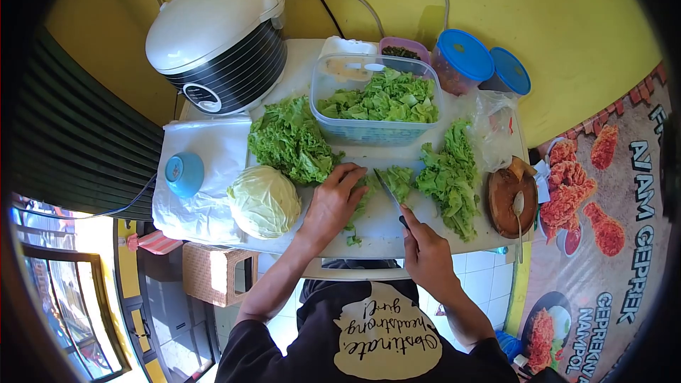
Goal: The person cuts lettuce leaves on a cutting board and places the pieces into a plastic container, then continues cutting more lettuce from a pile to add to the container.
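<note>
My right hand (428,250) is closed round the dark handle of a knife (388,189), its blade on lettuce pieces (397,181) on the white table. Fingers bent, my left hand (336,202) presses on lettuce just left of the blade. A leafy lettuce heap (292,138) lies behind my left hand, and a whole cabbage (264,202) sits to its left. More lettuce leaves (451,181) lie right of the knife. Behind both hands stands a clear plastic container (376,131) holding cut lettuce (390,96).
A rice cooker (216,35) stands back left, near a blue bowl (184,174) on plastic bags (202,216). Blue-lidded tubs (464,57) and a pink container (406,46) are at the back. At right are a clear bag (493,128) and a brown mortar (502,202) with a spoon (518,206).
</note>
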A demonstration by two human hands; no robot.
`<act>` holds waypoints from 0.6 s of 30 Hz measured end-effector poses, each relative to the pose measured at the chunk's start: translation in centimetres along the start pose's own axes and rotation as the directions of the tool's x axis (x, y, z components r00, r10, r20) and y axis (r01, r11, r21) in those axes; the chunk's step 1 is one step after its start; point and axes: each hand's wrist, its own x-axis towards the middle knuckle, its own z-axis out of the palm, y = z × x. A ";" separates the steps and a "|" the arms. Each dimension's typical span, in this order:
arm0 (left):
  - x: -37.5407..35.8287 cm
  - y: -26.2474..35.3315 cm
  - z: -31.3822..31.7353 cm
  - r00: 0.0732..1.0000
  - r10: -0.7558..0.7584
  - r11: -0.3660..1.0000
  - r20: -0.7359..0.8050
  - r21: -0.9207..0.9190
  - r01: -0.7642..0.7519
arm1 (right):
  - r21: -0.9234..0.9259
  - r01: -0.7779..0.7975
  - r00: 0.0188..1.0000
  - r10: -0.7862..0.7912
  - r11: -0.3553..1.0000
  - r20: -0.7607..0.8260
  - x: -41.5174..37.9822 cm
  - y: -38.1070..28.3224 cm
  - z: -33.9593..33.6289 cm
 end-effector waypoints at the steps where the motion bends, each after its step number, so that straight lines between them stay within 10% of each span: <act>1: 0.0 0.5 -0.1 0.999 -0.044 0.999 -0.032 0.017 0.045 | 0.033 0.002 1.000 -0.002 0.999 -0.010 0.0 -0.2 0.0; 18: -2.6 0.1 0.6 0.966 -0.029 0.975 -0.256 0.207 0.084 | -0.088 0.137 0.984 -0.125 0.987 0.127 1.0 0.1 0.3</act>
